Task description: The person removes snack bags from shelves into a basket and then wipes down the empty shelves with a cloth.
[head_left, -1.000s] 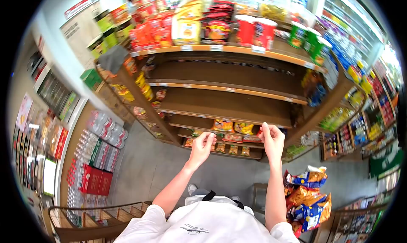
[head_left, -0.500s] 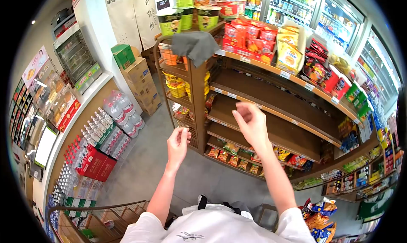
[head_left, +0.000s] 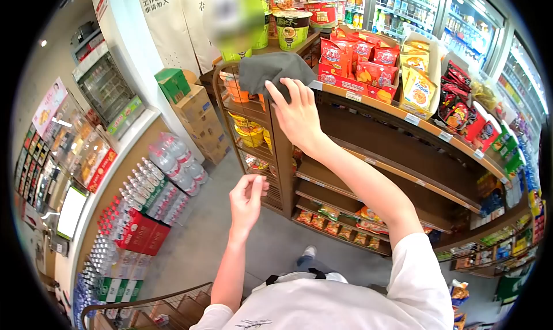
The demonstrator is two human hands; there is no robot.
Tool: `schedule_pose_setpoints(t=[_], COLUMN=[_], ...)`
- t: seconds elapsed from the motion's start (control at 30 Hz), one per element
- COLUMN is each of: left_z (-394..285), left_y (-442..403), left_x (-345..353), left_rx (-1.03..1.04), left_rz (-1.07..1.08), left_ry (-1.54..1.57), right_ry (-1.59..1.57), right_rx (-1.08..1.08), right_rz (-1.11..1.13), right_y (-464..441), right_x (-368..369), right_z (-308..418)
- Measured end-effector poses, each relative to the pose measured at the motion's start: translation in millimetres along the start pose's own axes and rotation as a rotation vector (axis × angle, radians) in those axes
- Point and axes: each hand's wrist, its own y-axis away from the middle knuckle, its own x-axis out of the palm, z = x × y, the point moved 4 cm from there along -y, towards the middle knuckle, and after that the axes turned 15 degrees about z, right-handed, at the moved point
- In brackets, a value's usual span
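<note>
My right hand is stretched forward, thumb and fingers apart, at the near edge of a dark grey cloth. Its fingertips overlap the cloth in view; whether they touch it I cannot tell. The cloth lies crumpled over the end corner of a brown shelf unit, partly hanging down. My left hand hovers in front of the shelf's wire end, fingers curled in and thumb against them, with nothing showing in it.
Red snack bags and yellow packets sit in boxes on the top shelf, beside cup noodles. Bare brown boards lie below. To the left stand stacked cartons, bottled water and a counter.
My right hand has moved up and left from before the middle shelves to the grey cloth. My left hand stays low, curled. The view has shifted, and a shoe now shows below.
</note>
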Motion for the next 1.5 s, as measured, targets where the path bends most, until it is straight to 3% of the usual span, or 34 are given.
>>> schedule_pose_setpoints(t=[0.1, 0.17, 0.23, 0.3, 0.4, 0.5, 0.57, 0.63, 0.7, 0.77, 0.83, 0.9, 0.93, 0.97, 1.03, 1.07, 1.1, 1.17, 1.23, 1.27, 1.3, 1.33, 1.37, 1.43, 1.47, 1.5], left_z=[-22, -49, -80, -94, -95, -110, -104, -74, -50, -19, -5, 0, 2, 7, 8, 6, 6, 35, 40, 53, 53, 57, 62, 72, 75, 77], left_y=[-44, -74, -100, -123, -143, -120, -82, -64, -44, -25, -5, 8, 10, 11, 10, 5, 1, 4, 5, 9, 7, 7, 10, 9, 7, 6], left_x=[7, 13, 20, 22, 26, 36, 45, 50, 64, 76, 93, 108, 115, 120, 128, 131, 132, 137, 155, 161, 164, 168, 172, 180, 183, 183], left_rx=[0.122, 0.265, 0.447, 0.553, 0.617, 0.848, 0.944, 0.832, 0.349, 0.163, -0.017, -0.033, -0.035, -0.158, -0.290, -0.381, -0.473, -0.536, -0.360, -0.259, -0.269, -0.404, -0.542, -0.601, -0.621, -0.637], left_rz=[0.043, -0.026, -0.115, -0.192, -0.197, -0.253, -0.070, 0.239, 0.575, 0.765, 0.856, 0.949, 0.952, 0.907, 0.846, 0.815, 0.779, 0.776, 0.641, 0.708, 0.694, 0.706, 0.714, 0.657, 0.524, 0.387], left_ry=[-0.147, -0.384, -0.592, -0.978, -0.993, -1.005, -0.896, -0.663, -0.428, -0.252, -0.133, -0.155, -0.158, -0.122, -0.101, -0.143, -0.185, -0.227, 0.012, 0.079, 0.071, 0.066, 0.067, -0.001, 0.041, 0.085], right_ry=[-0.142, -0.250, -0.567, -0.676, -0.913, -1.008, -1.107, -1.265, -1.493, -1.406, -1.560, -1.617, -1.691, -1.736, -1.482, -1.407, -1.576, -1.654, -1.643, -1.729, -1.808, -1.850, -1.855, -1.868, -1.720, -1.758], right_rx=[-0.072, -0.055, -0.053, 0.007, 0.013, -0.011, 0.150, 0.358, 0.679, 0.725, 0.894, 0.876, 0.837, 0.612, 0.670, 0.770, 0.866, 1.131, 1.130, 1.234, 1.341, 1.386, 1.384, 1.363, 1.395, 1.275], right_rz=[-0.137, -0.204, -0.272, -0.313, -0.419, -0.322, -0.155, -0.012, 0.259, 0.388, 0.394, 0.425, 0.418, 0.621, 0.903, 0.826, 0.671, 0.608, 0.627, 0.621, 0.615, 0.617, 0.641, 0.600, 0.651, 0.703], right_y=[1, -7, -15, -20, -18, 11, 71, 124, 182, 236, 264, 266, 260, 256, 274, 297, 286, 299, 307, 313, 319, 324, 325, 321, 342, 325], right_x=[7, -9, -20, -43, -86, -116, -116, -97, -77, -63, -73, -87, -93, -97, -77, -55, -57, -46, -42, -43, -44, -44, -45, -45, -24, -33], right_z=[-20, -25, -34, -36, -32, -17, -13, -19, -22, -23, -14, 0, 5, 4, 12, 14, 16, 2, -16, -24, -33, -44, -55, -76, -87, -96])
